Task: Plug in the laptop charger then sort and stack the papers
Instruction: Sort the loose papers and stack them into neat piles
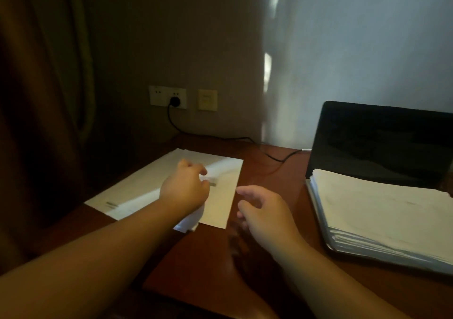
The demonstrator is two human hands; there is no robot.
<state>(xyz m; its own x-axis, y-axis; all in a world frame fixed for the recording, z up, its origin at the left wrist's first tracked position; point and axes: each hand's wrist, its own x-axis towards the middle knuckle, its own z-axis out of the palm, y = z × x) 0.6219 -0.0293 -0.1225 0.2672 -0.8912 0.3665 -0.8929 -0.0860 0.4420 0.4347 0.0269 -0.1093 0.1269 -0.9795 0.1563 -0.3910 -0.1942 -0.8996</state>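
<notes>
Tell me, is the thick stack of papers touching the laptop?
Touching. The head view shows the thick stack of papers lying on the open laptop, covering its keyboard area, with the stack's far edge meeting the dark screen.

We cannot read the print on the loose sheets (pixel 152 186), which is only grey smudges. The left hand (pixel 183 187) covers their middle, and whether its curled fingers pinch a sheet is unclear (motion blur softens them). The stack of papers (pixel 382 210) hides the laptop's (pixel 382 134) keyboard and runs off the right edge, as does the screen. Both forearms are cut off at the bottom edge.
</notes>
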